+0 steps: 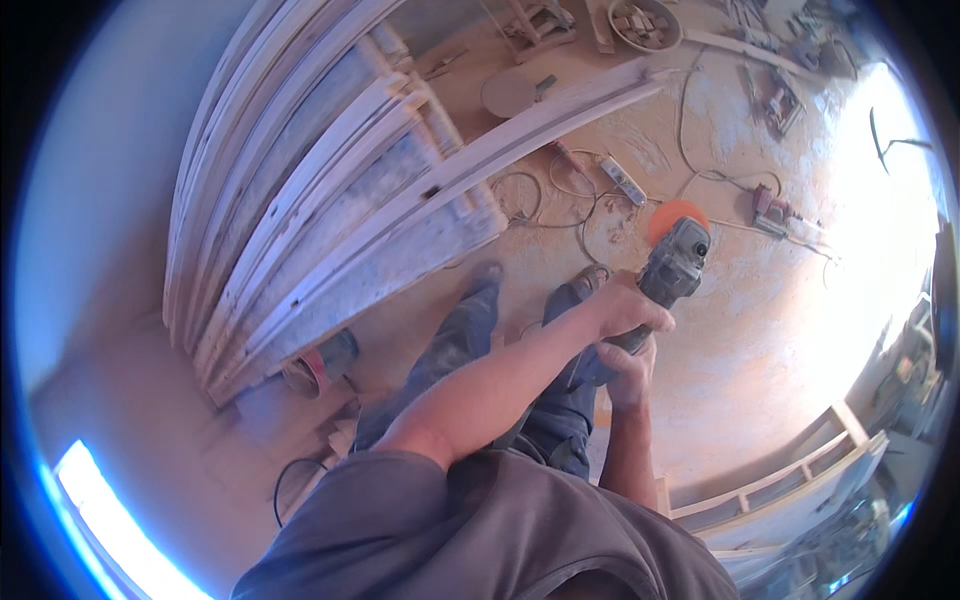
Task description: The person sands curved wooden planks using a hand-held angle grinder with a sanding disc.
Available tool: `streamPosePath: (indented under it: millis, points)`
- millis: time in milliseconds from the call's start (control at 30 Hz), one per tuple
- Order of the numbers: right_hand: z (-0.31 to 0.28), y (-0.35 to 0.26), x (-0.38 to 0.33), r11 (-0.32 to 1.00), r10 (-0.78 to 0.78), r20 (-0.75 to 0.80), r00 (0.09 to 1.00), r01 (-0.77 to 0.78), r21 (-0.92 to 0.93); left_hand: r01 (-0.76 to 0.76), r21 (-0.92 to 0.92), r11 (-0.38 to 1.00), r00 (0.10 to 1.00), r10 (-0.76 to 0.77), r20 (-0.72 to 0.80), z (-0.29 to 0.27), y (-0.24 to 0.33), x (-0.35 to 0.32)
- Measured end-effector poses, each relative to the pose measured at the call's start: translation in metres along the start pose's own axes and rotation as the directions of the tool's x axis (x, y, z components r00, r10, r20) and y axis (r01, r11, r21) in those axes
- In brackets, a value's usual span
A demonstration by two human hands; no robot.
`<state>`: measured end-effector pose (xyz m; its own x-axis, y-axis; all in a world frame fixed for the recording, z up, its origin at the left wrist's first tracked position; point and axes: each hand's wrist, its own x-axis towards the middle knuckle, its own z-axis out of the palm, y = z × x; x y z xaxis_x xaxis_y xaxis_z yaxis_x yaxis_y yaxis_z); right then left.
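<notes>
An angle grinder (672, 268) with a dark grey body is held out in front of me, to the right of my legs. Its round orange disc (678, 222) shows at the far end, partly behind the grinder's head. My left hand (625, 305) reaches across and wraps round the middle of the body. Closer to me, my right hand (630, 370) grips the rear of the tool. Some fingers of both hands are hidden behind the grinder. Left of my legs, long pale wooden boards (400, 195) lie side by side on a support, none touched by my hands.
A white power strip (624, 181) and looping cables lie on the dusty floor beyond my feet. A red power tool (770, 212) rests farther right. At the back stands a round tub (645, 25) of wood offcuts. A wooden frame (770, 490) is at the near right.
</notes>
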<state>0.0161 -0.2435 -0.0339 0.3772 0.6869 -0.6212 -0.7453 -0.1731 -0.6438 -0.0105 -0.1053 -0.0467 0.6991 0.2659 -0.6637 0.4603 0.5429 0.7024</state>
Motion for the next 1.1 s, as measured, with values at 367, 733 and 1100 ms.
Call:
streamPosePath:
  millis: [367, 733, 1100]
  points:
    - [0.146, 0.030, -0.014, 0.819, 0.054, 0.180, 0.982, 0.060, -0.571, -0.156, -0.381, 0.911, 0.882, -0.045, -0.469, -0.112, -0.008, -0.147]
    - [0.330, 0.206, -0.038, 0.550, 0.502, 0.409, 0.762, 0.084, -0.831, -0.462, -0.753, 0.469, 0.757, -0.232, -0.610, -0.289, -0.147, -0.335]
    - [0.223, 0.062, 0.016, 0.574, 0.408, 0.238, 0.881, -0.045, -0.818, -0.302, -0.615, 0.729, 0.789, -0.172, -0.591, -0.186, -0.044, -0.201]
